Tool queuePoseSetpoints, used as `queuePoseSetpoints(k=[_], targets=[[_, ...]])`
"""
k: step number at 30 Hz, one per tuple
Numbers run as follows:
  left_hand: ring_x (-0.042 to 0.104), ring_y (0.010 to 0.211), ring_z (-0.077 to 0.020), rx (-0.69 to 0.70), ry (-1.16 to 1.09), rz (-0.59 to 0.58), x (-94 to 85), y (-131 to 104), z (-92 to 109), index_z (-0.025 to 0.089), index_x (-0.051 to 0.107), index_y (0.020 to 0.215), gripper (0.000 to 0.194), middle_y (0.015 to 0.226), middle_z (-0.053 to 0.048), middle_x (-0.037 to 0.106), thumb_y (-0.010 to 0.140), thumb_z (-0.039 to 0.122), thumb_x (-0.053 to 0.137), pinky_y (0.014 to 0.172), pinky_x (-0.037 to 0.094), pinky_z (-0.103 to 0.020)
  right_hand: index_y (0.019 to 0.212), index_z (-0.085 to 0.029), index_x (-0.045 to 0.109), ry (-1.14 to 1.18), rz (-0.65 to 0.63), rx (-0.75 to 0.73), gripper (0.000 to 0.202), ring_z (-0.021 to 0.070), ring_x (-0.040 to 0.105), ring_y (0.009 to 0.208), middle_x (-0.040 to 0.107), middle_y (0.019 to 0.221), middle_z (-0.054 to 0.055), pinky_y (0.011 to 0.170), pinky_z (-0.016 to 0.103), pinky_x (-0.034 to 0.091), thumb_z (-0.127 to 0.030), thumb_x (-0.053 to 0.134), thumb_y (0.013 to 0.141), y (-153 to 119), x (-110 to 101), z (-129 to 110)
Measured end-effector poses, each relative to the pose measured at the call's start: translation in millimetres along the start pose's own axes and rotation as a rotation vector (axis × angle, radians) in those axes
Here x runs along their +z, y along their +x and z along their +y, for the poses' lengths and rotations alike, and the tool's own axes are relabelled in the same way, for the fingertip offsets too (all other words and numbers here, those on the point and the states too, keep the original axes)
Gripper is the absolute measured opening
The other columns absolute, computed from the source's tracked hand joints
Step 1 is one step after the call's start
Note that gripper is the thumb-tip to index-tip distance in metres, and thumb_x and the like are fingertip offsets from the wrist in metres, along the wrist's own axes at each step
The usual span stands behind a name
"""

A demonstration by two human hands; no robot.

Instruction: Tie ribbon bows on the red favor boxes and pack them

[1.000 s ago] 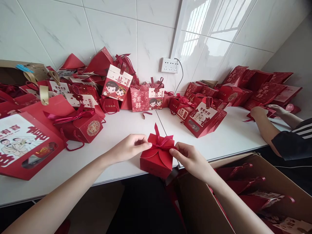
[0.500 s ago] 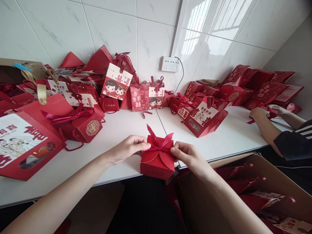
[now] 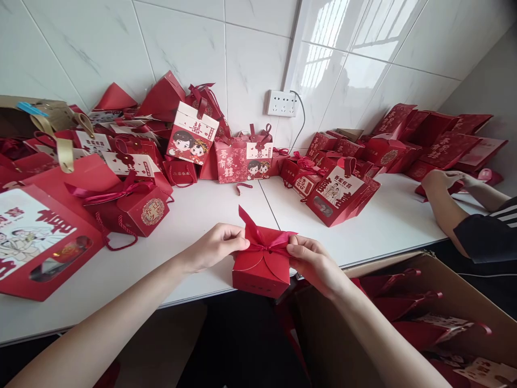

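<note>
A red gift box (image 3: pixel 262 275) with petal-like top flaps sits at the front edge of the white table, directly before me. Across its top runs a dark red ribbon (image 3: pixel 265 247), tied at the middle, with one loose end standing up at the back left. My left hand (image 3: pixel 220 245) pinches the ribbon on the left side of the box. On the right, my right hand (image 3: pixel 311 257) is closed on the ribbon between thumb and fingers. The undersides of both hands' curled fingers are hidden.
Red gift boxes (image 3: pixel 133 207) and bags crowd the left; more bags (image 3: pixel 337 191) stand at the back and right. A cardboard box (image 3: pixel 452 291) of red bags is below right. A co-worker's hands (image 3: pixel 442 183) work at far right. A small red strap (image 3: pixel 244 187) lies mid-table.
My right hand has shifted slightly, and the ribbon's right end now lies lower, stretched toward that hand. The co-worker's hands have come closer together.
</note>
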State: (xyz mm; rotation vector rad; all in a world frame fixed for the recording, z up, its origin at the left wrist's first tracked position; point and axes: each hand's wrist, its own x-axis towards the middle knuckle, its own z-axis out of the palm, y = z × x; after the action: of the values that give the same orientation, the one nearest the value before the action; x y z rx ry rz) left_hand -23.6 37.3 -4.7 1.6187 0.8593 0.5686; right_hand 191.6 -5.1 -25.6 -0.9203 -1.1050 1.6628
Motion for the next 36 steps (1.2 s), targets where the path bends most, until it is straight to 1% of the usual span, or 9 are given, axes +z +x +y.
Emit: queuePoseSetpoints(k=[5, 7, 11, 13, 17, 21, 28, 33, 36], targets=[[0.026, 0.051, -0.0084, 0.031, 0.204, 0.161, 2.9, -2.7, -0.8, 0.019, 0.030, 0.054, 0.035, 0.054, 0.006, 0.025, 0.077, 0.034, 0.052, 0.051, 0.022, -0.024, 0.061, -0.017, 0.043, -0.194, -0.024, -0.003, 0.036, 0.0081, 0.044, 0.056, 0.048, 0.060, -0.004, 0.059, 0.023, 0.037, -0.041, 0.065, 0.076, -2.3, -10.9, -0.8], [0.035, 0.057, -0.0107, 0.078, 0.294, 0.300, 5.7, -7.9, 1.4, 0.019, 0.039, 0.064, 0.027, 0.061, 0.004, 0.034, 0.077, 0.040, 0.051, 0.055, 0.031, -0.025, 0.065, -0.016, 0.048, -0.241, -0.037, 0.006, 0.037, 0.0101, 0.048, 0.059, 0.048, 0.062, -0.003, 0.064, 0.026, 0.042, -0.049, 0.061, 0.077, -2.1, -21.6, -1.4], [0.047, 0.090, -0.0215, 0.505, 0.651, 0.631, 25.5, -20.8, 10.4, 0.019, 0.049, 0.091, 0.031, 0.089, -0.005, 0.049, 0.070, 0.041, 0.058, 0.083, 0.039, -0.036, 0.078, -0.018, 0.056, -0.269, 0.133, -0.070, 0.042, 0.0151, 0.055, 0.074, 0.052, 0.074, 0.001, 0.069, 0.030, 0.047, -0.060, 0.051, 0.079, 4.8, -40.7, -2.3], [0.046, 0.102, -0.0257, 0.682, 0.845, 0.559, 41.6, -23.5, 13.9, 0.020, 0.054, 0.097, 0.039, 0.100, -0.009, 0.051, 0.070, 0.048, 0.061, 0.092, 0.035, -0.041, 0.090, -0.019, 0.056, -0.302, 0.214, -0.099, 0.041, 0.0181, 0.057, 0.088, 0.058, 0.088, 0.005, 0.077, 0.033, 0.048, -0.058, 0.053, 0.078, 10.0, -41.5, -3.4], [0.042, 0.117, -0.0304, 0.819, 1.085, 0.418, 64.8, -17.7, 10.2, 0.020, 0.061, 0.097, 0.045, 0.116, -0.013, 0.052, 0.076, 0.059, 0.053, 0.092, 0.031, -0.042, 0.100, -0.021, 0.054, -0.375, 0.137, -0.086, 0.039, 0.0185, 0.059, 0.091, 0.062, 0.097, 0.006, 0.082, 0.033, 0.047, -0.053, 0.058, 0.078, 15.1, -27.4, -8.5], [0.043, 0.119, -0.0301, 0.795, 1.175, 0.419, 59.0, -20.0, 5.6, 0.021, 0.064, 0.089, 0.018, 0.119, -0.011, 0.054, 0.081, 0.033, 0.054, 0.089, 0.031, -0.041, 0.088, -0.019, 0.057, -0.508, 0.045, -0.082, 0.035, 0.0161, 0.058, 0.077, 0.061, 0.080, 0.002, 0.074, 0.030, 0.049, -0.052, 0.057, 0.078, 11.5, -19.3, -10.5], [0.041, 0.121, -0.0314, 0.617, 1.251, 0.443, 12.0, -41.6, 0.8, 0.023, 0.065, 0.092, 0.030, 0.122, -0.010, 0.055, 0.074, 0.006, 0.047, 0.089, 0.030, -0.045, 0.081, -0.017, 0.058, -0.664, 0.020, -0.095, 0.029, 0.0141, 0.056, 0.072, 0.062, 0.077, 0.002, 0.066, 0.026, 0.045, -0.046, 0.055, 0.081, -11.7, -10.4, 2.6], [0.043, 0.119, -0.0304, 0.390, 1.188, 0.612, -16.4, -28.2, -8.1, 0.023, 0.063, 0.095, 0.027, 0.124, -0.010, 0.052, 0.080, 0.014, 0.043, 0.092, 0.030, -0.048, 0.080, -0.019, 0.062, -0.826, -0.133, -0.117, 0.025, 0.0135, 0.058, 0.071, 0.065, 0.078, 0.002, 0.067, 0.025, 0.044, -0.040, 0.050, 0.086, -24.6, 9.5, -6.2], [0.053, 0.105, -0.0251, 0.166, 0.887, 0.734, -20.2, -16.2, -3.6, 0.020, 0.058, 0.090, 0.022, 0.107, -0.009, 0.059, 0.085, 0.030, 0.039, 0.089, 0.038, -0.040, 0.071, -0.017, 0.058, -0.798, 0.034, -0.210, 0.032, 0.0132, 0.056, 0.066, 0.062, 0.069, 0.002, 0.065, 0.026, 0.045, -0.043, 0.048, 0.086, -13.8, 3.2, -14.8]])
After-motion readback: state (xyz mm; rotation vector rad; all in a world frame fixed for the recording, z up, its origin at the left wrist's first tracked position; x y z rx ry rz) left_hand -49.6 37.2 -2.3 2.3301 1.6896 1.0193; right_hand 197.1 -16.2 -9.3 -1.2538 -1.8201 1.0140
